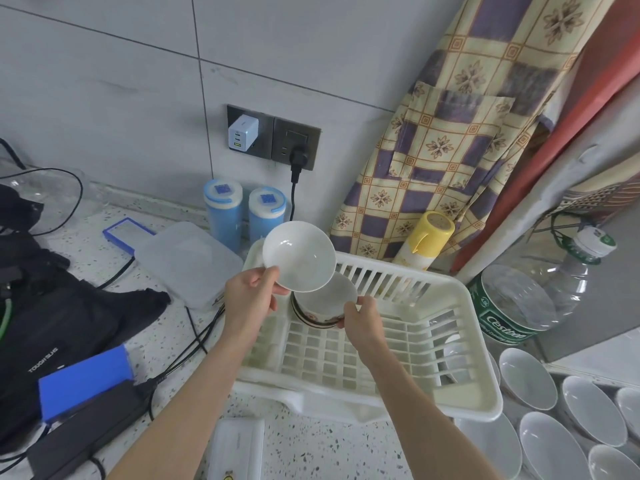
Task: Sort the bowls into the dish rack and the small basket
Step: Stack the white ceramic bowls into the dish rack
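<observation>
Counter (311, 441): speckled stone, pale; grey tiled wall (104, 64) behind it. Cream rack (478, 403) sits under both hands. Left hand (251, 297) pinches the near rim of a plain white bowl (299, 256), thumb on the inside, bowl tilted and raised above the rack's far left corner. Just right of that grip, right hand (362, 317) holds the rim of a patterned bowl (320, 306), which sits low in the rack, partly covered by the white one. Right of and nearer than the grips: spare bowls (588, 407) in rows, cut off by the frame edge. Left of the grips: black bag (62, 323), blue box (85, 382), cables. Beyond the grips: two blue canisters (242, 216), outlet (273, 136), checked cloth (467, 133). Basket: cannot identify. Another bowl shows dimly through the rack's right wall.
</observation>
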Action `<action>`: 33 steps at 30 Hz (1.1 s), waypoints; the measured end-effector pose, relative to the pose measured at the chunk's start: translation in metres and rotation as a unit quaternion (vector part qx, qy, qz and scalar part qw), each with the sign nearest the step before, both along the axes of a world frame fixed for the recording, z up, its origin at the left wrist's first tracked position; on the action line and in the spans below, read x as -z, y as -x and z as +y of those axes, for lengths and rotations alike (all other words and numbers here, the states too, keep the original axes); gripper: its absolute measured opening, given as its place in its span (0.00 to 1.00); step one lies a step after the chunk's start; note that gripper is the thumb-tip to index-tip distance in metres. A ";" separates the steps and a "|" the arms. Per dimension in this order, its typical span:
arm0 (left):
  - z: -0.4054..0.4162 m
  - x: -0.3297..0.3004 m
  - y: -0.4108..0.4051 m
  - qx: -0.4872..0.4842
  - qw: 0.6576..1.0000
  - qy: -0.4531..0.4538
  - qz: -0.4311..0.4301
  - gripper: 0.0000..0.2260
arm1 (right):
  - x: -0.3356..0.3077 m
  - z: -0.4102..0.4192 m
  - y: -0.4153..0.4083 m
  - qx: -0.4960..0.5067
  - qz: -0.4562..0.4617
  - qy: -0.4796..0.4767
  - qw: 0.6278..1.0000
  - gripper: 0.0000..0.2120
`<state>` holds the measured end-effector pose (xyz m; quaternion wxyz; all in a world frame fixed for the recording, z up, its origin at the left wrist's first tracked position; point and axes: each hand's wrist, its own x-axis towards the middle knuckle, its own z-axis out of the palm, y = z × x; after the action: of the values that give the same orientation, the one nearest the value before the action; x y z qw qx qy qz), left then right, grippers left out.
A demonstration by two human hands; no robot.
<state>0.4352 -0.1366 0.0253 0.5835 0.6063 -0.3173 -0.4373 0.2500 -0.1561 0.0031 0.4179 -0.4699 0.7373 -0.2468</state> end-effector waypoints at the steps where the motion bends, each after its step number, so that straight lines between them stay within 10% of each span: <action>1: 0.000 0.000 0.000 0.001 1.000 0.000 -0.004 0.10 | 0.000 0.001 0.000 0.002 -0.004 0.001 1.000 0.15; 17: -0.001 0.008 0.004 0.130 0.986 -0.072 -0.079 0.13 | -0.009 0.004 0.017 0.037 -0.132 0.091 0.986 0.14; 33: 0.000 0.021 0.009 0.171 0.977 -0.051 -0.119 0.16 | -0.029 -0.001 0.017 0.006 -0.018 0.118 0.993 0.10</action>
<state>0.4263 -0.1368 0.0045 0.4263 0.6201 -0.4608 -0.4706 0.2328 -0.1572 0.0319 0.3712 -0.5072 0.6983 -0.3426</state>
